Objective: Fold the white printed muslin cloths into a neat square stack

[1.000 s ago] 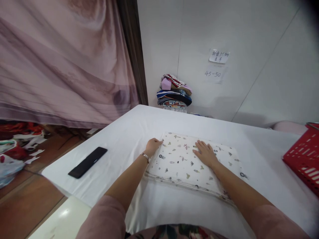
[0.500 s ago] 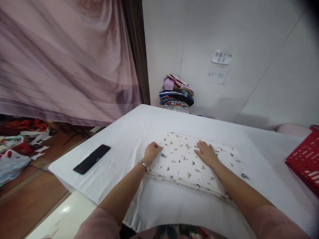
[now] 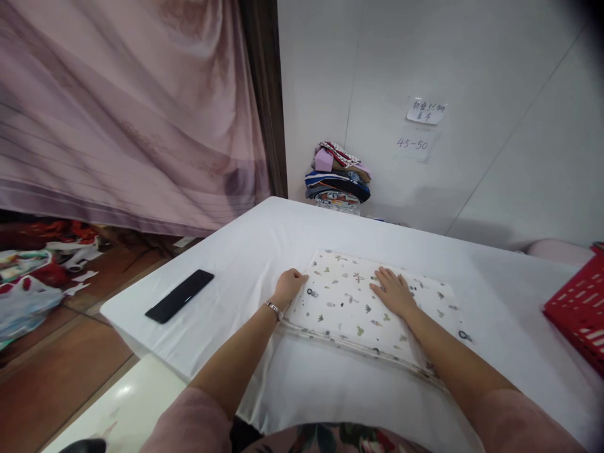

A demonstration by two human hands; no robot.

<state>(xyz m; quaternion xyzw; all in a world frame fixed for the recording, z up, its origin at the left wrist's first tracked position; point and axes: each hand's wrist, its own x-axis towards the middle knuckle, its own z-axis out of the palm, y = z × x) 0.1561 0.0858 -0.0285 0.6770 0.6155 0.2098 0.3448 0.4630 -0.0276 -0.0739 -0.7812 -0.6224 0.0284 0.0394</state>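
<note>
A folded white cloth (image 3: 344, 308) printed with small grey, green and brown motifs lies flat on the white-covered table (image 3: 321, 377), its layers showing along the near edge. My left hand (image 3: 289, 288), with a bracelet at the wrist, is closed at the cloth's left edge, thumb and forefinger pinching it; its other fingers are partly hidden. On the cloth's upper surface, right of the middle, my right hand (image 3: 395, 293) rests flat with its fingers stretched out.
A black phone-like slab (image 3: 180, 296) lies on the table's left part. At the right edge stands a red slotted basket (image 3: 578, 302). Folded clothes (image 3: 337, 176) are stacked beyond the far edge, by the wall. A pink curtain (image 3: 132, 113) hangs at the left, above bags (image 3: 28, 308) on the floor.
The camera view has shifted slightly, so the surroundings sit a little further right. Both hands and the cloth keep practically the same positions.
</note>
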